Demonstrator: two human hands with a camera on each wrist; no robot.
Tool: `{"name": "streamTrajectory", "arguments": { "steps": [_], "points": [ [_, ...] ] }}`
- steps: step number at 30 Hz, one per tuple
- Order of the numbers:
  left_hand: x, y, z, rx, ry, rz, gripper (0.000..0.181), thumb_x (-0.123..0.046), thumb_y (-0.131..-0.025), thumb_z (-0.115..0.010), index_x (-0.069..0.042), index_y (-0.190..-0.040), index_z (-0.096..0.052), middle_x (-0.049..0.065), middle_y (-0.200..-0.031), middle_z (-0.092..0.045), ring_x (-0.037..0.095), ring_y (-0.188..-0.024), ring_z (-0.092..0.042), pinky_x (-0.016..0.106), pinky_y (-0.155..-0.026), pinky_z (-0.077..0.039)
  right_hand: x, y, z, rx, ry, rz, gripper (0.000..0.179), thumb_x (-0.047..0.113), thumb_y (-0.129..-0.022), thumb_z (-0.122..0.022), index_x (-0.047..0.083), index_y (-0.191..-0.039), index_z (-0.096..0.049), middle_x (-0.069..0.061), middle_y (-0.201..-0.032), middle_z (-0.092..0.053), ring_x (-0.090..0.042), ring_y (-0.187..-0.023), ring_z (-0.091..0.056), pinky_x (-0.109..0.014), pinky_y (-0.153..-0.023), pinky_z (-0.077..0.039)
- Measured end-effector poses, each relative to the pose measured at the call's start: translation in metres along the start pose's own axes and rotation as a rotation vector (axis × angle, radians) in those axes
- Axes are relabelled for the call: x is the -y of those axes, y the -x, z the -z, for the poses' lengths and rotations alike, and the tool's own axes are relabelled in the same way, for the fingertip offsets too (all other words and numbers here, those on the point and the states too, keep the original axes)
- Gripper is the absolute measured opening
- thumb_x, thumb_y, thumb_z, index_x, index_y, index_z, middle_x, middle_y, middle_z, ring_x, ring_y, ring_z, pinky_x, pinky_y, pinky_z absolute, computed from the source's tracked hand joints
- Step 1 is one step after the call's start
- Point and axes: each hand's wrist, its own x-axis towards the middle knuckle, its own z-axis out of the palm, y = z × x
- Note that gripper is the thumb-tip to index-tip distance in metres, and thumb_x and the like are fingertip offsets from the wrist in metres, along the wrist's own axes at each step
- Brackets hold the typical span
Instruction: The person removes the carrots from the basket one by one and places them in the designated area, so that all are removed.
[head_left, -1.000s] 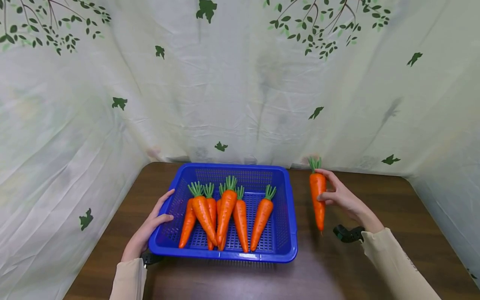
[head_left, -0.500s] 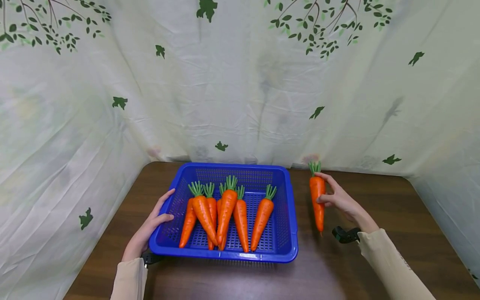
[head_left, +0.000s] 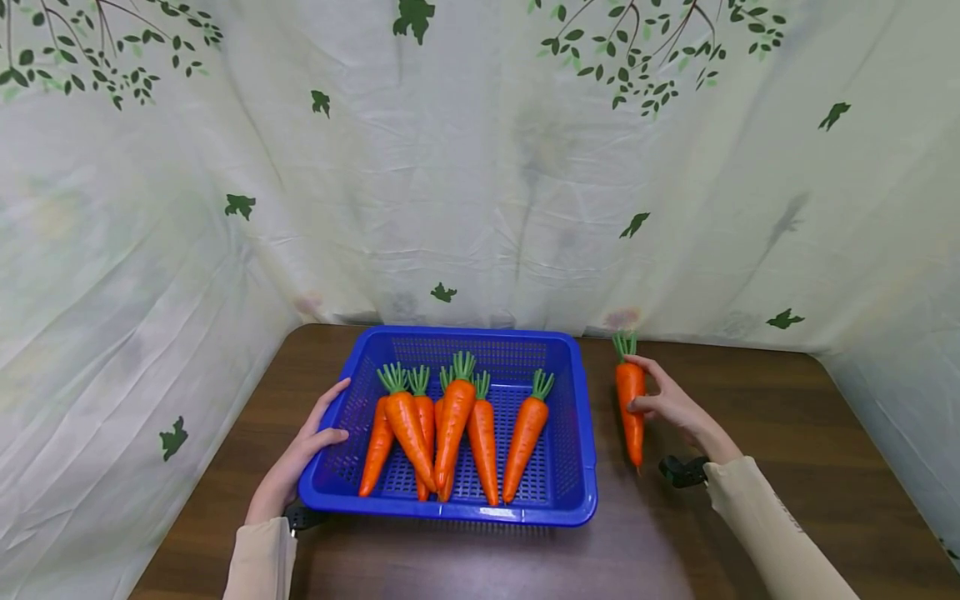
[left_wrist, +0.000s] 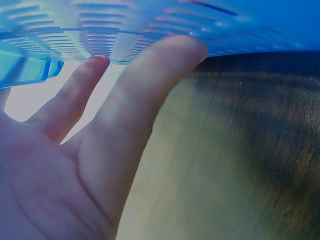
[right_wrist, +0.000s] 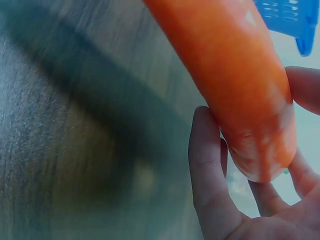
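Note:
A blue plastic basket (head_left: pixel 558 500) sits on the table with several orange carrots (head_left: pixel 453 417) lying in it, their green tops towards the back. My left hand (head_left: pixel 296 450) rests against the basket's left side, thumb and index finger spread and fairly straight. The left wrist view shows that thumb (left_wrist: pixel 130 100) stretched towards the slotted wall. Right of the basket, my right hand (head_left: pixel 678 408) holds a single carrot (head_left: pixel 630 400) near its thick end, tip towards me. In the right wrist view, the thumb and fingers lie on opposite sides of this carrot (right_wrist: pixel 235 80).
The dark brown wooden table (head_left: pixel 772 417) extends to both sides of the basket. A pale curtain (head_left: pixel 480 208) printed with leaves and branches hangs behind it and along the sides. Each wrist wears a black band, such as the right one (head_left: pixel 682 472).
My right hand has moved slightly towards me and to the left with the carrot. The left hand and the basket have stayed in place.

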Motion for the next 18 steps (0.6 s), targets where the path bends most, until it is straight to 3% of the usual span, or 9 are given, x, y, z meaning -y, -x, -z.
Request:
{"name": "streamTrajectory", "arguments": {
  "steps": [18],
  "points": [
    [0.000, 0.000, 0.000, -0.007, -0.001, -0.001, 0.068, -0.014, -0.096, -0.042, -0.036, -0.152, -0.011, 0.017, -0.154, -0.001, 0.050, -0.129, -0.023, 0.056, -0.094, -0.041, -0.016, -0.010, -0.008, -0.011, 0.117, -0.052, 0.076, -0.002, -0.079, -0.062, 0.001, -0.146, -0.025, -0.032, -0.133, -0.029, -0.030, -0.088, -0.056, -0.038, -0.068, -0.054]
  ]
}}
